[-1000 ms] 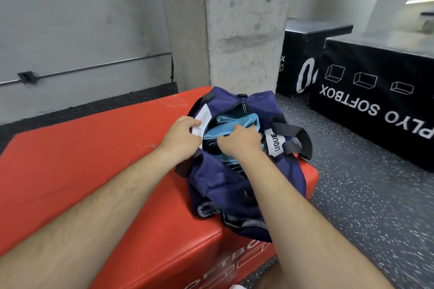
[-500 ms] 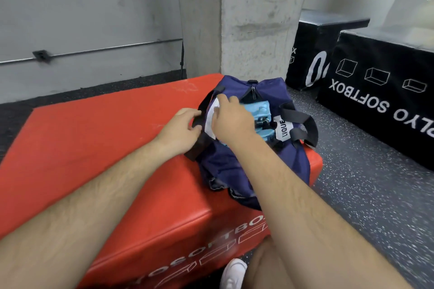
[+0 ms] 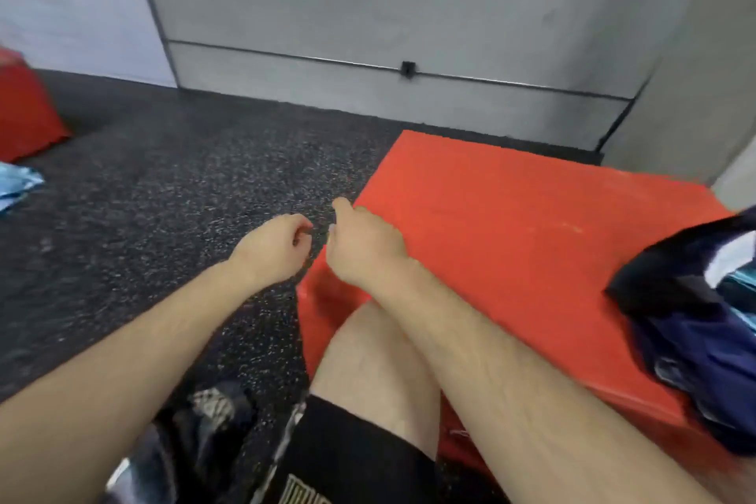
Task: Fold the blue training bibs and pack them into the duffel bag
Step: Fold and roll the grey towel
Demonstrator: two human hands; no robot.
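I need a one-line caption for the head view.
Empty, loosely curled left hand and right hand hover near the red padded box; navy duffel bag at right edge.

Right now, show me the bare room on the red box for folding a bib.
The box top is bare from its left edge to the bag, which crowds its right end. The left hand and right hand hover by its near-left corner. The floor left of it is bare up to the bib.

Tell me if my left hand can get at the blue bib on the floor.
Probably, with a lean: the left hand holds nothing, and only speckled floor lies between it and the blue bib, which lies well off to the left at the picture's edge.
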